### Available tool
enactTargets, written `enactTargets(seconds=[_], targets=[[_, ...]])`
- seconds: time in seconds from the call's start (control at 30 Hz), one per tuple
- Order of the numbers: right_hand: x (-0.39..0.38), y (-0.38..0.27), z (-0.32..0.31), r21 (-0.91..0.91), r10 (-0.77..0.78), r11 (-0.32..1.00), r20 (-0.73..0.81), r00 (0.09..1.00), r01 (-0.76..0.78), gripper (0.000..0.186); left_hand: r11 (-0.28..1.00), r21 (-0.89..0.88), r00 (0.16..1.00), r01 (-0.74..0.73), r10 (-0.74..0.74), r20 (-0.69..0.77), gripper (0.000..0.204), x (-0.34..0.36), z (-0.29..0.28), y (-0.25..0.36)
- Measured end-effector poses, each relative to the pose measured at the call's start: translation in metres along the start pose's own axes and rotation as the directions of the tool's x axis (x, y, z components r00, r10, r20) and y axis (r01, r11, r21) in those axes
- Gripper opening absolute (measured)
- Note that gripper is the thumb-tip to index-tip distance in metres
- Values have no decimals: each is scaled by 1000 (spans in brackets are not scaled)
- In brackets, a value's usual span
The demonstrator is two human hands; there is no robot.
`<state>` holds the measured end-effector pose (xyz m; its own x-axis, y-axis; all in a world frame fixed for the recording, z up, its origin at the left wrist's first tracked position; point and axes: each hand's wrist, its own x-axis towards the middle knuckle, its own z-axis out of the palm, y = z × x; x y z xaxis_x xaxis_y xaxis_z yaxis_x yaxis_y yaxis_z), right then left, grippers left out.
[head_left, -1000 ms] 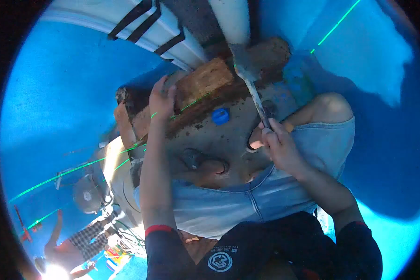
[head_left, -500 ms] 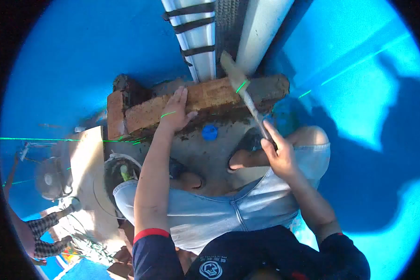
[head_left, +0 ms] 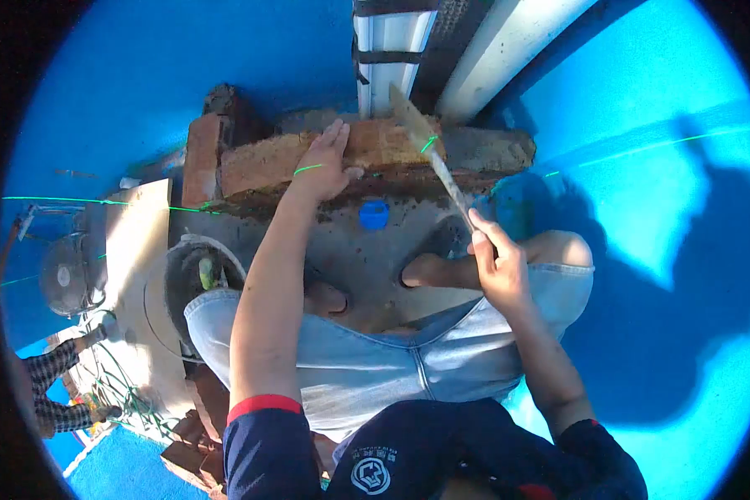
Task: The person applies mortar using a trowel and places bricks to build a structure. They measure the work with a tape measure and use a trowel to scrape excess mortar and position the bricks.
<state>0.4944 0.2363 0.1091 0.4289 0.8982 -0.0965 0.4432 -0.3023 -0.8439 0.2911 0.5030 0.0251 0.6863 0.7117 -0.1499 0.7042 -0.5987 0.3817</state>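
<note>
My left hand [head_left: 325, 165] lies with fingers stretched out on the top of a low row of reddish-brown bricks [head_left: 262, 164]. Nothing is held in it. My right hand [head_left: 502, 265], closed round the handle, holds a trowel with a long flat blade [head_left: 415, 125]. The blade points away from me over the right part of the brick row, near the foot of a white pipe. Whether it touches the brick I cannot tell. At the row's left end, another brick [head_left: 202, 158] is set crosswise.
Behind the bricks rise a white channel with black straps [head_left: 389, 37] and the white pipe [head_left: 508, 46]. A blue round object [head_left: 374, 215] lies before my feet. To the left are a bucket [head_left: 179, 275], a board [head_left: 137, 237], a fan [head_left: 65, 275], stacked bricks [head_left: 193, 454] and another person's legs [head_left: 54, 371].
The whole view has shifted a little. My left hand lies slightly farther right along the bricks. The trowel stays over the right part of the row, in my right hand.
</note>
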Motion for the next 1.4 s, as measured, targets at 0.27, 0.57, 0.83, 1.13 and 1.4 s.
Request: enactTargets(seconds=[0.27,0.57,0.83,1.13,1.4], targets=[[22,10,7,-1,-231,973,-27,972,232,28,999,38,998,33,-34,48,91,3,1,0],[-5,22,-5,120,-76,990,-36,996,80,36,997,-77,952,-28,3,-306,72,-12,-27,-20],[-35,19,-27,360,149,927,-87,985,-108,36,928,-351,885,128,-266,-382,30,-51,31,105],[-40,-3,-38,322,84,946,-103,991,-46,26,981,95,943,166,-130,-308,79,-45,56,115],[-11,12,-12,60,151,987,24,988,-152,28,954,258,976,154,-105,-193,76,-24,63,82]])
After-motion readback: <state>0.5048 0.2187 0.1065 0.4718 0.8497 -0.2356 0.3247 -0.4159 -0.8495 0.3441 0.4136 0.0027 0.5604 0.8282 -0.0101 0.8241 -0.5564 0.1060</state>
